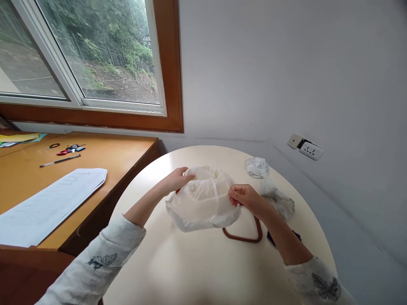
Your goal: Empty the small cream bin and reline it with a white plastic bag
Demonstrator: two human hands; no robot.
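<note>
A translucent white plastic bag (203, 207) rests on the round cream table, wrapped around something pale that I cannot make out. At its upper left edge, my left hand (180, 178) is closed on the plastic, thumb on top and fingers partly hidden. My right hand (243, 197) pinches the bag's right edge with curled fingers. Part of a brown rounded frame-like loop (243, 240) lies on the table just below my right hand, its far side hidden by the bag and hand.
Crumpled plastic bags (257, 167) lie at the table's right, with a dark object (271, 238) partly under my right forearm. A wooden desk (127, 146) on the left holds papers (54, 203), a pen (60, 161) and keys (72, 148). A wall socket (311, 150) is at right.
</note>
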